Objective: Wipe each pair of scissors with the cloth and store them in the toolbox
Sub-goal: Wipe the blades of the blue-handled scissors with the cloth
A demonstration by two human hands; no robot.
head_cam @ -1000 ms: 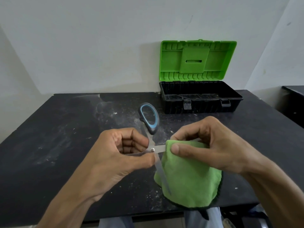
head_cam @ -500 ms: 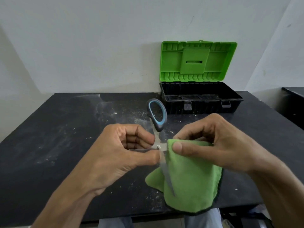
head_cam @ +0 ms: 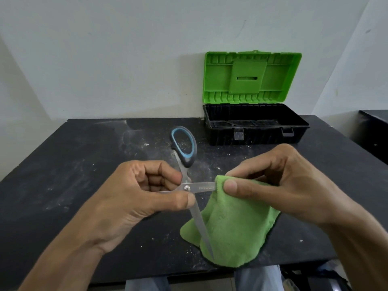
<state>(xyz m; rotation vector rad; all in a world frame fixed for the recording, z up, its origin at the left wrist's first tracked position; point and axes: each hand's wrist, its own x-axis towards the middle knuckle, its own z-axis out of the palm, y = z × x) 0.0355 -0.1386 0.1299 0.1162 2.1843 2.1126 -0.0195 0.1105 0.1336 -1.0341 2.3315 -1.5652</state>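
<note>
My left hand (head_cam: 134, 198) grips a pair of scissors (head_cam: 184, 152) near the pivot, blades spread wide apart. One grey and blue handle loop points away from me; the other handle is hidden in my palm. One blade runs right into a green cloth (head_cam: 233, 234), which my right hand (head_cam: 279, 185) pinches around that blade. The other blade points down toward me across the cloth's front. The toolbox (head_cam: 256, 133), black with its green lid standing up, sits at the back right of the table.
The black table (head_cam: 63, 164) is dusted with white specks. A white wall rises behind it. Another dark surface (head_cam: 375, 127) shows at the far right. My knees show below the table's front edge.
The scissors have tilted, the upper handle swinging right and then back left. The cloth in my right hand has slid a little right along the blade, away from the pivot.
</note>
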